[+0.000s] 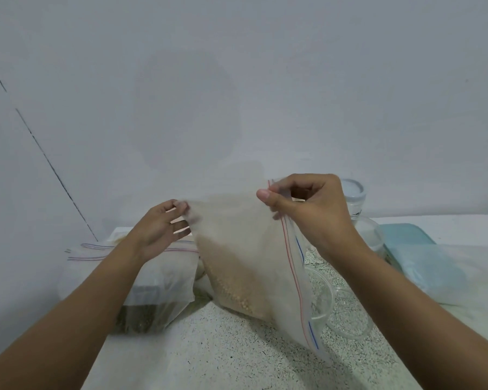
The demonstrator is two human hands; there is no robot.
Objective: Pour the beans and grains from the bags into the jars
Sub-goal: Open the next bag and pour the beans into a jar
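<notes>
A clear zip bag of pale yellow beans (237,277) hangs tilted above the speckled counter (223,347), its red and blue zip strip running down the right side. My right hand (304,204) pinches the top corner of the bag at the zip strip. My left hand (161,226) is at the bag's left corner, fingers spread and touching the plastic. An open clear jar (321,294) stands behind the bag's lower right part. Its clear lid (349,319) lies on the counter beside it.
More zip bags (152,291) lie at the left, one with dark green grains at the bottom. A lidded jar (352,192) and another clear jar (369,232) stand by the wall. A light blue tray (406,235) with plastic over it sits at the right.
</notes>
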